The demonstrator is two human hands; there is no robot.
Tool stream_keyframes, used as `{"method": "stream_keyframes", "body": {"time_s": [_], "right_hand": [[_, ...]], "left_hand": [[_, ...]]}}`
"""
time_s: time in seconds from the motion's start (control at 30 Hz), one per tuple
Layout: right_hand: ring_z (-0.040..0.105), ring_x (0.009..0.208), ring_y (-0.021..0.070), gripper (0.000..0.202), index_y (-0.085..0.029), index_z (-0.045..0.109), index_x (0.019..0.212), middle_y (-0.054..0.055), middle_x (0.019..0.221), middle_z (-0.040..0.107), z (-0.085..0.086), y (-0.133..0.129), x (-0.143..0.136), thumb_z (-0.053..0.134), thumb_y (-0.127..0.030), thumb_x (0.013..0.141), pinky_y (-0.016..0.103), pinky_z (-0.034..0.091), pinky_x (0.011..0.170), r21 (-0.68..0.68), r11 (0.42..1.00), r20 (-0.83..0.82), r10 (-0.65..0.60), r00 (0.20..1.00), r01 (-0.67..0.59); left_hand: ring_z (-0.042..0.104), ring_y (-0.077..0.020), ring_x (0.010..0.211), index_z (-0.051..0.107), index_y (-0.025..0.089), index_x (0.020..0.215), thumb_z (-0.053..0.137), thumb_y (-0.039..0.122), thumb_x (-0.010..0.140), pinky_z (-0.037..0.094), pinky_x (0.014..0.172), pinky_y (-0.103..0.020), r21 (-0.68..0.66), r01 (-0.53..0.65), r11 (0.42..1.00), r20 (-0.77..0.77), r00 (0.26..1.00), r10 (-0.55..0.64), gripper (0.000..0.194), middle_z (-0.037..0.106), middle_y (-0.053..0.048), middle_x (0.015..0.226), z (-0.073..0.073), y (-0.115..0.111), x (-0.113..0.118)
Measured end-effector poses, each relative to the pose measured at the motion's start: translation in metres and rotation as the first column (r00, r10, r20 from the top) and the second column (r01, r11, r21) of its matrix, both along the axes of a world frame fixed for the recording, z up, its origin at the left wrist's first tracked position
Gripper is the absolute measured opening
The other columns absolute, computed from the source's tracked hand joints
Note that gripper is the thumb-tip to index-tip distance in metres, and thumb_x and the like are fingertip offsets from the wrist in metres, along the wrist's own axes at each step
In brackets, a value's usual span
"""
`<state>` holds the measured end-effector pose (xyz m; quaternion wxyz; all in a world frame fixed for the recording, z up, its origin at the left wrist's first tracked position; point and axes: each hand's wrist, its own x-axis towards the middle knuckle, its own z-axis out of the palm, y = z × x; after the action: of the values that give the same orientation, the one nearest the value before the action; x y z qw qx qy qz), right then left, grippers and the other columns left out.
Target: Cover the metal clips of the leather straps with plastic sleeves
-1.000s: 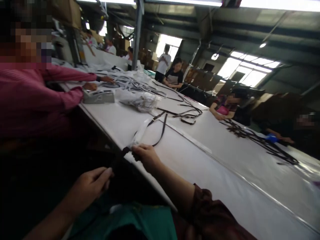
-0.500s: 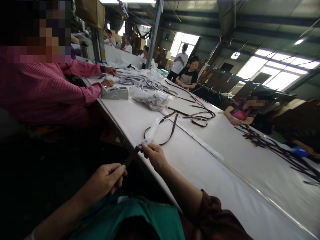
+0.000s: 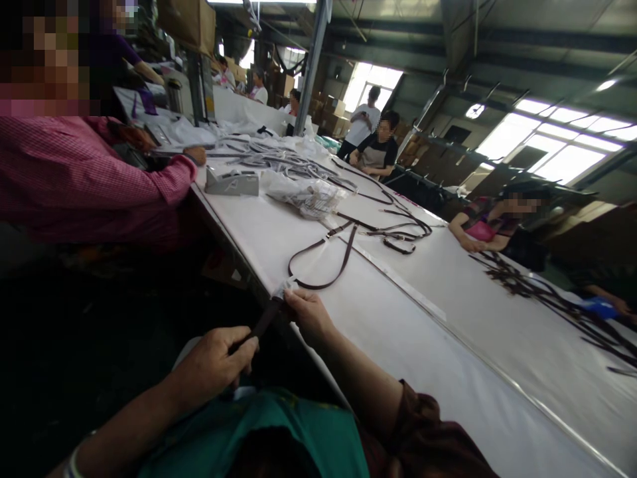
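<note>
My left hand (image 3: 219, 355) is closed on the lower part of a dark brown strap (image 3: 266, 318), just off the table's near edge. The strap slants up to my right hand (image 3: 309, 311), whose thumb and fingers pinch a crumpled piece of thin white plastic (image 3: 285, 287) at its upper end. Whether the fingertips also grip the strap there is hidden. Just beyond my right hand, a loop of dark strap (image 3: 343, 265) with a small metal buckle lies on the white table (image 3: 398, 345).
Grey-white wrapped straps (image 3: 279, 156), a clear plastic bag (image 3: 306, 196) and a grey dispenser-like box (image 3: 232, 182) lie farther up the table. More dark straps (image 3: 537, 292) lie on the right. A co-worker in a pink checked sleeve (image 3: 164, 182) works at left; others sit opposite.
The white plastic, which stretched up over the table, is now bunched at my right fingers. The co-worker in pink has drawn their hands leftward, and a purple sleeve shows behind.
</note>
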<state>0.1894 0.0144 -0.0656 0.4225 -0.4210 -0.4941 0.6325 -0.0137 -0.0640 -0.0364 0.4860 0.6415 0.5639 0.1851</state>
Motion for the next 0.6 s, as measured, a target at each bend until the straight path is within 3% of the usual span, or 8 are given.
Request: {"method": "stream_keyframes", "body": {"time_s": [0.2, 0.37, 0.6], "right_hand": [[0.035, 0.053, 0.0098, 0.051, -0.016, 0.058, 0.064, -0.003, 0.053, 0.045, 0.010, -0.012, -0.005, 0.065, -0.065, 0.078, 0.026, 0.023, 0.052, -0.011, 1.000, 0.066, 0.029, 0.997, -0.028], [0.035, 0.052, 0.0096, 0.049, -0.018, 0.052, 0.058, -0.003, 0.052, 0.045, 0.021, -0.015, -0.009, 0.066, -0.062, 0.077, 0.026, 0.024, 0.051, 0.016, 0.999, 0.134, 0.037, 0.990, -0.040], [0.038, 0.052, 0.0100, 0.040, -0.017, 0.061, 0.065, -0.002, 0.056, 0.048, 0.021, -0.016, -0.013, 0.063, -0.053, 0.082, 0.025, 0.027, 0.050, 0.085, 0.983, 0.257, 0.136, 0.957, -0.163]], "left_hand": [[0.059, -0.0149, 0.049, 0.062, 0.019, 0.078, 0.043, 0.057, 0.093, 0.043, 0.050, -0.025, 0.019, -0.113, 0.993, 0.056, 0.992, 0.112, 0.045, 0.065, 0.000, 0.062, -0.010, 0.003, 0.002], [0.055, -0.0134, 0.047, 0.062, 0.018, 0.081, 0.044, 0.057, 0.092, 0.040, 0.047, -0.024, -0.015, -0.127, 0.992, 0.138, 0.982, 0.128, 0.044, 0.061, 0.001, 0.061, -0.004, 0.001, 0.005], [0.050, -0.0132, 0.047, 0.061, 0.019, 0.074, 0.046, 0.055, 0.090, 0.036, 0.046, -0.024, 0.071, -0.170, 0.983, 0.021, 0.985, 0.168, 0.042, 0.056, 0.002, 0.055, 0.001, 0.003, 0.003]]}}
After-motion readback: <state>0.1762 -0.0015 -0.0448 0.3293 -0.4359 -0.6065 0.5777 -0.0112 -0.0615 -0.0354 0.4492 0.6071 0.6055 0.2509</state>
